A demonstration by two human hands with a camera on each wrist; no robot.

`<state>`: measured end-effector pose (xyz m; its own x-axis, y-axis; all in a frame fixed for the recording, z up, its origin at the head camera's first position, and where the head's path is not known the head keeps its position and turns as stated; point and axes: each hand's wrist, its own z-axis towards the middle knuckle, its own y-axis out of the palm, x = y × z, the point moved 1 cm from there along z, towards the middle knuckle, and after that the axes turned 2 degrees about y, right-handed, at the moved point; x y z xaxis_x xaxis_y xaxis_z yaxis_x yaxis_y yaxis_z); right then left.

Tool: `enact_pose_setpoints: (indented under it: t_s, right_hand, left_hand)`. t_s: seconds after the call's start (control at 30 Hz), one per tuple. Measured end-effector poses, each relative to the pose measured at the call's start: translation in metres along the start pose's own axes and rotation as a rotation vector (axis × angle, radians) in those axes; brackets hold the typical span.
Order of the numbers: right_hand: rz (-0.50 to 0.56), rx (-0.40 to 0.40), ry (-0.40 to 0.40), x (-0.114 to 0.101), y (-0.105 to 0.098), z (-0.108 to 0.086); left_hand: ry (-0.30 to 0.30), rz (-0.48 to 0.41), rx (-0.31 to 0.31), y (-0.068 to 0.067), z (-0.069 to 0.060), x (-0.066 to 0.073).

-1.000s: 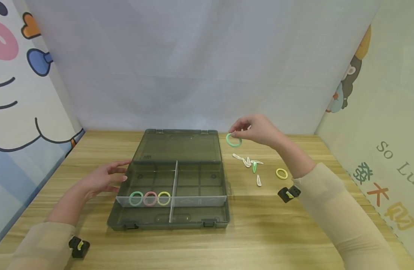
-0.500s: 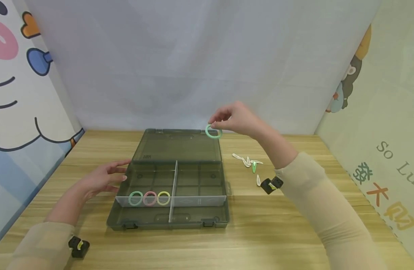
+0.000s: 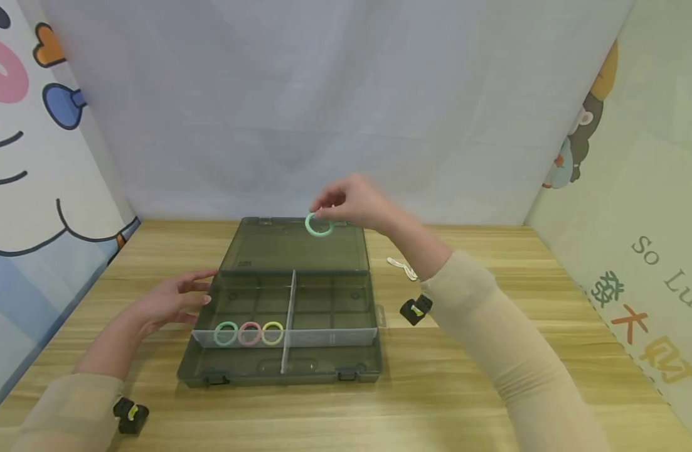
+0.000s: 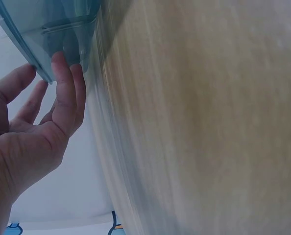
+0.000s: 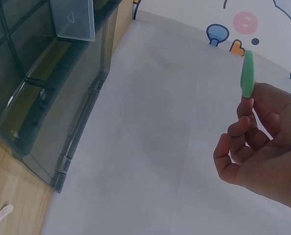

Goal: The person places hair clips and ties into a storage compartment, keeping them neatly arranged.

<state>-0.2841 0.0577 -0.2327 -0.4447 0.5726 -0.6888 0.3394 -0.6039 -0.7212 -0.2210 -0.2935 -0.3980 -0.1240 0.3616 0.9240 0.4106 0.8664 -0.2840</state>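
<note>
My right hand (image 3: 357,202) pinches a mint-green hair tie (image 3: 320,235) between thumb and forefinger, held in the air over the open lid. In the right wrist view the hair tie (image 5: 248,74) appears edge-on above the fingertips. My left hand (image 3: 167,301) touches the left side of a grey see-through organizer box (image 3: 278,379); its spread fingers meet the box wall (image 4: 23,34) in the left wrist view. Inside the box's left part, a green hair tie (image 3: 218,334), a pink hair tie (image 3: 241,334) and a yellow hair tie (image 3: 264,334) stand in a row by the front divider.
The box lid (image 3: 295,248) lies folded back behind it. White dividers (image 3: 337,338) split the box into compartments. White snap hair clips (image 3: 402,266) lie right of the box, partly covered by the right forearm. A pale curtain (image 3: 334,94) hangs behind the wooden table (image 3: 436,389).
My right hand has carried the green hair tie leftward, from above the table to above the lid. Its forearm now hides several clips and the loose yellow hair tie. The left hand stays put.
</note>
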Motion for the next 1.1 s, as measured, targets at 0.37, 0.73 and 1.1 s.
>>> enact_pose_setpoints:
  t_s: [0.37, 0.73, 1.1]
  right_hand:
    - [-0.044, -0.045, -0.044, -0.006, 0.037, 0.023]
    - [-0.024, -0.061, -0.121, -0.004, 0.073, 0.040]
    - [0.010, -0.102, -0.138, -0.002, 0.116, 0.055]
  left_hand:
    - [0.005, 0.008, 0.005, 0.000, 0.000, -0.001]
    - [0.010, 0.003, -0.002, -0.001, 0.001, -0.001]
    - [0.004, 0.008, -0.005, -0.001, 0.001, 0.000]
